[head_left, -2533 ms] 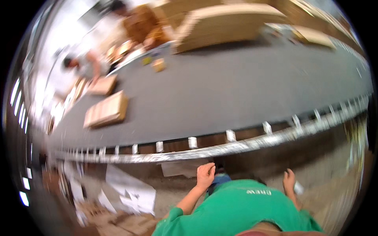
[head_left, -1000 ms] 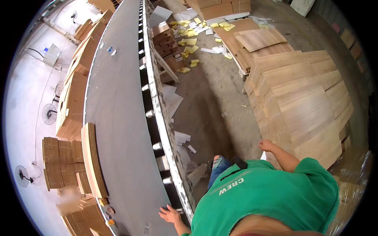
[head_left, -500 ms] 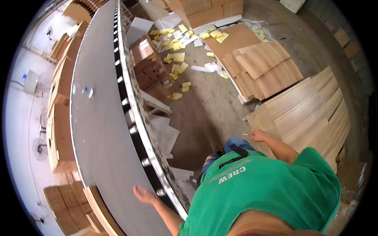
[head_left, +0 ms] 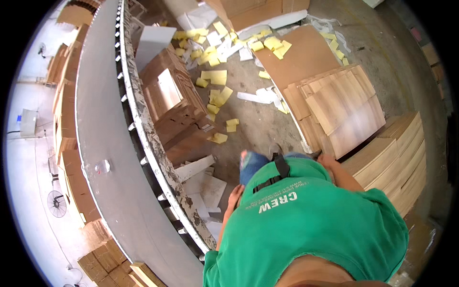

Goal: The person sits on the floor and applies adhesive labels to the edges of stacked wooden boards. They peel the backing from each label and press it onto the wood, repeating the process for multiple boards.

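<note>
**Swinging off the belt, toward the wooden sheets**

Head view, the only one we have, and there's a shift to report. Half a second ago the left hand (head_left: 235, 195) was on the rim of the long grey conveyor belt (head_left: 103, 119). Now it is off the rim and hangs by the hip with loose fingers, holding nothing. It sits above the white board scraps (head_left: 206, 187) on the concrete floor, just beside the belt's speckled metal side rail (head_left: 149, 136).

The right hand (head_left: 327, 160) stays out on the other side. It is right at the near edge of the pale stack of thin wooden sheets (head_left: 345, 109), which sits on the floor to the person's right and fans out in overlapping layers. The green shirt hides most of that hand, so I cannot tell whether the fingers are closed on a sheet, resting on it, or just short of it.

The camera has swung too, so the stack now sits higher and fuller in the picture. My read is that the body has let go of the conveyor and its attention is on the sheets.

Elsewhere, yellow scraps (head_left: 216, 76) litter the floor, a brown flat board (head_left: 306, 57) lies beyond the stack, and darker brown boards (head_left: 173, 106) are piled against the rail.
</note>
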A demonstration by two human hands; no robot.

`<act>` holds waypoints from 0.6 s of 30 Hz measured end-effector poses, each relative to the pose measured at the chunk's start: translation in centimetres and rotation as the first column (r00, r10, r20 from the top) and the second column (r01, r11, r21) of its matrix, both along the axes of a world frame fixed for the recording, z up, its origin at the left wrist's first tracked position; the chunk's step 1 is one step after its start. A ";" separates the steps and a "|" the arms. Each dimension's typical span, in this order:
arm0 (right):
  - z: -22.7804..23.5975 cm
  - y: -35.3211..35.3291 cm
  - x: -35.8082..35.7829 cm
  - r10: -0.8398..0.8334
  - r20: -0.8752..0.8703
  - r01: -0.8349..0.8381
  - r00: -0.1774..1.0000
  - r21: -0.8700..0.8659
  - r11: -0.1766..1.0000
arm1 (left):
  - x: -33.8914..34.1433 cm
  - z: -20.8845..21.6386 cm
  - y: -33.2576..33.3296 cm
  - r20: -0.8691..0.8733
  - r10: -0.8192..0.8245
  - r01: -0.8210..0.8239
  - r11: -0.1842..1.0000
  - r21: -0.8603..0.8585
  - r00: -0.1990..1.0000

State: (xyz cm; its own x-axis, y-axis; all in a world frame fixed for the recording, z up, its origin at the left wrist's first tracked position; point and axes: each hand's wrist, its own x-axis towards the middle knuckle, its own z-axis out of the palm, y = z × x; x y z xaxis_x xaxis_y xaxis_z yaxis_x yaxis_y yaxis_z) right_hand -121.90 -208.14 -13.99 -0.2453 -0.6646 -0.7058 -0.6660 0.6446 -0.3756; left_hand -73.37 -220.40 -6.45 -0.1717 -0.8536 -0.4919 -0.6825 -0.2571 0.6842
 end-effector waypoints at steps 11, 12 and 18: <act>1.9 -37.4 -11.6 -0.161 -0.066 0.127 0.985 -0.360 0.924 | 6.7 -6.8 -20.8 0.427 0.049 -0.217 0.910 0.354 0.903; 2.4 -40.0 -11.0 -0.100 -0.041 0.088 0.994 -0.233 0.968 | 5.7 -5.6 -25.1 0.397 -0.002 -0.146 0.928 0.343 0.918; 2.1 -55.8 -11.5 -0.002 -0.023 -0.002 1.000 -0.163 0.987 | -10.0 4.6 -58.9 0.006 0.108 -0.108 0.987 0.115 0.994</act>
